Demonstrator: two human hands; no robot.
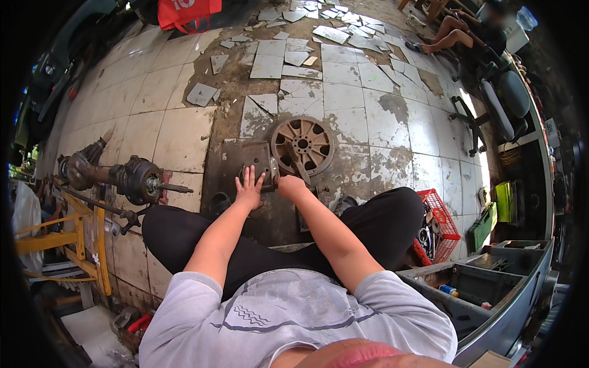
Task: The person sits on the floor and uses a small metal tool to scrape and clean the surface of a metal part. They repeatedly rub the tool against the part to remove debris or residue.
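My left hand (250,190) lies with fingers spread on a rusty, flat-topped metal block (256,154) with holes in it, on the floor between my legs. Close beside it my right hand (291,187) is closed in a fist at the block's right edge. What the fist holds, if anything, is hidden. A narrow metal bar (300,167) slants across the near part of a large toothed flywheel (319,142), ending close to my right hand. The rusty flywheel lies flat just beyond both hands.
A greasy axle assembly (144,180) lies at left by a yellow metal frame (80,236). At right stand a red plastic crate (443,227), a grey metal cabinet (491,294) and an office chair (497,113). Broken tiles (331,34) litter the far floor; another person sits far right.
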